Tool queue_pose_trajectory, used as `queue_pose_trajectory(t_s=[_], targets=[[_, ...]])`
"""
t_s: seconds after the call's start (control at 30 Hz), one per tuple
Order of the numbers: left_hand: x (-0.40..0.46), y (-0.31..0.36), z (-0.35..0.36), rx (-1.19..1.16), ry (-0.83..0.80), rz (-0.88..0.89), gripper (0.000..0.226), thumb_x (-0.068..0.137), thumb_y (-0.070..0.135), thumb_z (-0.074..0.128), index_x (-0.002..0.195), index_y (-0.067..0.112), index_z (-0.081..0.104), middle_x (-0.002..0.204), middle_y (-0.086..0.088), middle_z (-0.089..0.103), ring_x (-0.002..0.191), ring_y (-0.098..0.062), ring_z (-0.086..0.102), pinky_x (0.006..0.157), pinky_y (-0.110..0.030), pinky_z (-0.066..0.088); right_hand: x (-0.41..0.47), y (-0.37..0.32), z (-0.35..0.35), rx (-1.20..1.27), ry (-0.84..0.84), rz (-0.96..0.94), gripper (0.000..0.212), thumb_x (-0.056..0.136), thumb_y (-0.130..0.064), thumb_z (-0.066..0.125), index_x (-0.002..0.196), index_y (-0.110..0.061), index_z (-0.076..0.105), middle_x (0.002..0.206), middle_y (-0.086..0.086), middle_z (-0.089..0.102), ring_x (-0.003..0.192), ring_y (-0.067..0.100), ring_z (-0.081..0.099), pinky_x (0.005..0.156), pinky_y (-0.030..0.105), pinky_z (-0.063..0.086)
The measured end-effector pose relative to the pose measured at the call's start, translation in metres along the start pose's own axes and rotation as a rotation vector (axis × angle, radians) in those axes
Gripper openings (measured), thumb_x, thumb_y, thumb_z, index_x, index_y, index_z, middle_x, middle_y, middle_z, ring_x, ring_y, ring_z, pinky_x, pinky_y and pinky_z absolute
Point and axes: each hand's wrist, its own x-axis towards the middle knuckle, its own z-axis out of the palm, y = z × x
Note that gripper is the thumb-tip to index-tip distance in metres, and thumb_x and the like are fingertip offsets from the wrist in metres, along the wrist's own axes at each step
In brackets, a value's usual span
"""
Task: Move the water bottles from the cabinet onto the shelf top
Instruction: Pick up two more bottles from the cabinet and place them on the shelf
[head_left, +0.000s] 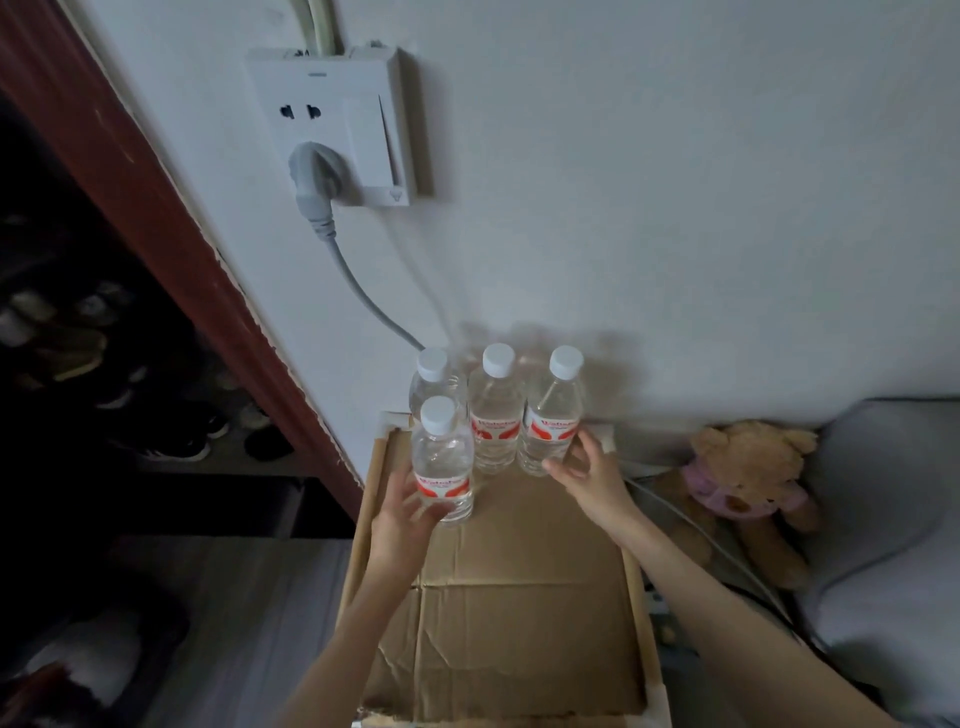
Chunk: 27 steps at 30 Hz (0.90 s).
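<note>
Four clear water bottles with white caps and red labels stand upright on the cardboard-covered shelf top, close to the wall. My left hand grips the lower part of the front-left bottle, which stands just ahead of the back-left bottle. The middle bottle and the right bottle stand side by side in the back row. My right hand is at the right bottle's lower right side, fingers spread and relaxed, thumb and fingertips beside its base.
A wall socket with a grey plug and cable is above the bottles. A dark open cabinet with shoes lies to the left. A teddy bear and grey bedding lie to the right.
</note>
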Motion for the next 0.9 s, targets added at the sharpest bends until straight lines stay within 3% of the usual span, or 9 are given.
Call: queue_pose_trajectory(t_s=[0.07,0.17,0.23,0.3,0.43,0.57,0.73,0.83,0.9], targets=[[0.003,-0.004,0.001,-0.014,0.035,-0.022,0.068,0.07,0.023,0.075,0.129,0.007,0.044,0.103,0.052,0.048,0.106,-0.015,0.06,0.092,-0.038,0.05,0.003,0.001,0.002,0.022,0.019,0.006,0.079,0.08,-0.036,0.068,0.144,-0.025,0.023,0.148,0.0,0.035,0.127,0.012,0.041,0.106,0.038,0.037],[0.004,-0.009,0.001,-0.067,0.028,-0.068,0.074,0.058,0.044,0.074,0.125,0.036,0.042,0.121,0.01,0.059,0.111,-0.022,0.058,0.094,-0.051,0.048,0.005,0.008,0.003,0.061,0.055,0.032,0.085,0.064,-0.058,0.069,0.136,-0.04,0.027,0.145,-0.003,0.04,0.129,0.015,0.041,0.105,0.051,0.039],[0.005,-0.006,0.001,-0.083,-0.017,-0.053,0.074,0.07,0.025,0.077,0.129,0.039,0.037,0.125,0.02,0.051,0.115,-0.023,0.055,0.093,-0.04,0.05,0.006,0.011,0.003,0.127,0.041,0.033,0.082,0.064,-0.056,0.069,0.135,-0.04,0.029,0.144,-0.004,0.041,0.129,0.017,0.042,0.105,0.052,0.039],[0.009,-0.007,-0.007,-0.082,-0.123,-0.052,0.074,0.076,0.012,0.074,0.138,0.019,0.034,0.12,0.04,0.037,0.12,-0.023,0.051,0.094,-0.034,0.049,0.006,0.008,0.002,0.211,0.018,0.051,0.076,0.075,-0.043,0.068,0.139,-0.035,0.027,0.144,-0.003,0.041,0.129,0.017,0.042,0.106,0.05,0.038],[0.023,-0.016,-0.041,-0.103,-0.338,-0.171,0.076,0.066,0.055,0.071,0.133,0.036,0.042,0.133,0.012,0.054,0.124,-0.011,0.049,0.107,-0.043,0.036,0.011,0.013,-0.003,0.518,-0.048,0.142,0.061,0.087,-0.025,0.06,0.141,-0.025,0.031,0.139,0.001,0.047,0.124,0.019,0.048,0.105,0.045,0.038],[0.045,-0.014,-0.057,-0.338,-0.312,-0.348,0.054,0.082,0.055,0.053,0.132,0.039,0.043,0.141,0.004,0.046,0.122,-0.018,0.051,0.104,-0.04,0.039,0.016,0.011,-0.004,0.742,-0.009,0.239,0.057,0.09,-0.027,0.053,0.142,-0.022,0.03,0.139,0.005,0.046,0.123,0.024,0.047,0.104,0.045,0.037],[0.068,-0.004,-0.049,-0.343,-0.56,-0.443,0.06,0.083,0.07,0.033,0.135,0.04,0.04,0.142,0.006,0.045,0.127,-0.02,0.047,0.105,-0.048,0.037,0.017,0.009,-0.005,0.769,-0.041,0.265,0.047,0.092,-0.039,0.046,0.136,-0.024,0.039,0.14,0.001,0.045,0.119,0.02,0.047,0.102,0.045,0.037],[0.077,-0.004,-0.052,-0.332,-0.593,-0.49,0.063,0.075,0.076,0.037,0.129,0.045,0.046,0.139,0.009,0.049,0.128,-0.019,0.044,0.106,-0.054,0.033,0.017,0.009,-0.006,0.703,-0.086,0.238,0.059,0.083,-0.045,0.054,0.138,-0.031,0.036,0.143,-0.002,0.04,0.123,0.02,0.043,0.104,0.048,0.034],[0.084,-0.008,-0.055,-0.307,-0.57,-0.538,0.075,0.065,0.082,0.044,0.13,0.046,0.043,0.142,0.005,0.045,0.129,-0.02,0.042,0.103,-0.055,0.035,0.015,0.008,-0.005,0.636,-0.114,0.217,0.09,0.061,-0.053,0.068,0.141,-0.031,0.031,0.147,-0.001,0.036,0.128,0.021,0.039,0.107,0.052,0.032]])
